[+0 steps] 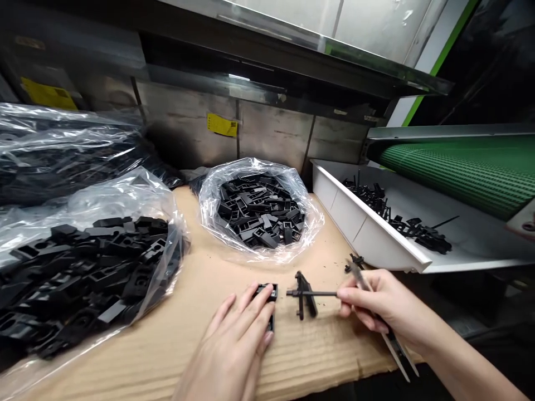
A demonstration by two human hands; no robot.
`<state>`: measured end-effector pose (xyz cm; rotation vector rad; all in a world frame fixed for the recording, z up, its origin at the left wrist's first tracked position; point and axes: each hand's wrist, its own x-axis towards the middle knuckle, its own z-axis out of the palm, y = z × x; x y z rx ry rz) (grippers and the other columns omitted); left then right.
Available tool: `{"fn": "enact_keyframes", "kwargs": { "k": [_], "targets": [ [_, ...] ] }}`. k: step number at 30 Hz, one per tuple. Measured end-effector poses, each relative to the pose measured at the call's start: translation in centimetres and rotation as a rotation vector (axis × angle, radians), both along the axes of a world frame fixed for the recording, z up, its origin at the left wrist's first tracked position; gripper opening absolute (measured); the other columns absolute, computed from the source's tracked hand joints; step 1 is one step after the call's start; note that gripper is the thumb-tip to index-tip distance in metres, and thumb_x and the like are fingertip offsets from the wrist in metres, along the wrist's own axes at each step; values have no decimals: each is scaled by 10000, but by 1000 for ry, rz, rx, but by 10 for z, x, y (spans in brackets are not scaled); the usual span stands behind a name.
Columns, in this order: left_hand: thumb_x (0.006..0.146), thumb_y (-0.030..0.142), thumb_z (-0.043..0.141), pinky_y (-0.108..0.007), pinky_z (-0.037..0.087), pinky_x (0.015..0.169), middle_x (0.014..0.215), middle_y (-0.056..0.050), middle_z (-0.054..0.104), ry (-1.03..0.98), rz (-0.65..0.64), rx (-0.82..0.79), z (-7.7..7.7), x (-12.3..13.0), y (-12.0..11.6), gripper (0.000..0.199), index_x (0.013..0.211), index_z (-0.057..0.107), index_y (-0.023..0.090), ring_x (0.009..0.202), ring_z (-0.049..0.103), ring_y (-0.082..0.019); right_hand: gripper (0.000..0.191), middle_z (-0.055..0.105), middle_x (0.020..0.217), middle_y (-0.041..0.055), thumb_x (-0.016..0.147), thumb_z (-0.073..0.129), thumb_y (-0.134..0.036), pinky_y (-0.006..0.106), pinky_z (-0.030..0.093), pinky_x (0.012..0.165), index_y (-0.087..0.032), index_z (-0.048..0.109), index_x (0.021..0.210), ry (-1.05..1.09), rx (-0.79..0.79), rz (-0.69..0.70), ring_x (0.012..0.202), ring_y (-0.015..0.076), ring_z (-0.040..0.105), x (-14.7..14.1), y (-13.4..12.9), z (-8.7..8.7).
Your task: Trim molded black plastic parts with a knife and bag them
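My left hand [238,340] lies flat with its fingers stretched over small black plastic parts [271,292] on the cardboard, which it partly hides. Between the thumb and fingers of my right hand [376,298] is the thin stem of a black plastic sprue [321,293], pointing left towards the left hand. A metal tool with two slender legs [397,356] also sits in my right hand; its exact kind is unclear. Just left of the stem's middle, a slightly blurred black piece [308,298] with a crossbar shows; whether it joins the stem I cannot tell.
An open clear bag [313,223] full of black parts stands behind the hands. Another bag [178,245] of parts lies left. At right, a white tray [359,225] holds black scraps under a green conveyor belt [460,172]. The cardboard's edge [359,367] is near.
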<state>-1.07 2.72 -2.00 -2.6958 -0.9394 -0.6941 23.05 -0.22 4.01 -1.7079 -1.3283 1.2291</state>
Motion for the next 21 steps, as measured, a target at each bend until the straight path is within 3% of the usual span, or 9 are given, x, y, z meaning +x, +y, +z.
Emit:
{"fn": "enact_keyframes", "kwargs": {
  "k": [4, 6, 9, 11, 15, 18, 21],
  "targets": [
    [833, 256, 435, -416, 487, 837, 1231, -76, 533, 12, -17, 65, 0, -1, 1, 324, 1117, 553, 156, 1116, 496, -266, 350, 515, 475, -18, 710, 538, -503, 193, 251, 359, -162, 603, 661, -173, 183, -216, 377, 55, 358, 13, -17, 12],
    [835, 264, 420, -419, 512, 795, 1199, -86, 559, 11, -34, 109, 2, -1, 1, 318, 1087, 574, 145, 1077, 532, -275, 362, 587, 574, 24, 730, 503, -514, 223, 293, 374, -172, 622, 727, -328, 241, -329, 411, 90, 421, 23, -25, 6],
    [840, 292, 408, -420, 537, 741, 1160, -98, 587, 8, -50, 157, 2, 0, 3, 320, 1042, 602, 137, 1028, 569, -284, 298, 648, 841, 76, 757, 476, -442, 300, 410, 558, -211, 652, 821, -631, 324, -434, 688, 208, 573, 37, -31, -16],
    [836, 308, 419, -414, 533, 751, 1159, -96, 589, -11, -50, 151, 1, 0, 4, 322, 1040, 603, 141, 1032, 566, -282, 256, 634, 939, 73, 745, 471, -403, 353, 410, 618, -252, 667, 811, -816, 332, -438, 777, 263, 574, 44, -33, -31],
    [822, 344, 447, -367, 509, 808, 1172, -67, 587, -63, -42, 124, -3, 2, 7, 328, 1069, 589, 181, 1051, 556, -257, 221, 625, 888, 65, 726, 477, -384, 332, 371, 495, -290, 669, 780, -997, 281, -366, 638, 246, 565, 51, -30, -47],
    [813, 380, 461, -335, 513, 803, 1167, -60, 594, -111, -49, 150, -12, -2, 11, 344, 1087, 574, 204, 1033, 571, -250, 217, 596, 877, 67, 759, 444, -317, 327, 370, 537, -268, 654, 788, -968, 285, -311, 644, 218, 545, 44, -23, -41],
    [807, 420, 459, -315, 510, 800, 1168, -27, 599, -180, -86, 153, -34, -13, 22, 378, 1141, 530, 258, 1023, 579, -243, 240, 562, 798, 46, 794, 425, -299, 319, 373, 640, -221, 618, 674, -780, 293, -249, 699, 192, 523, 35, -27, -23]
  ]
}}
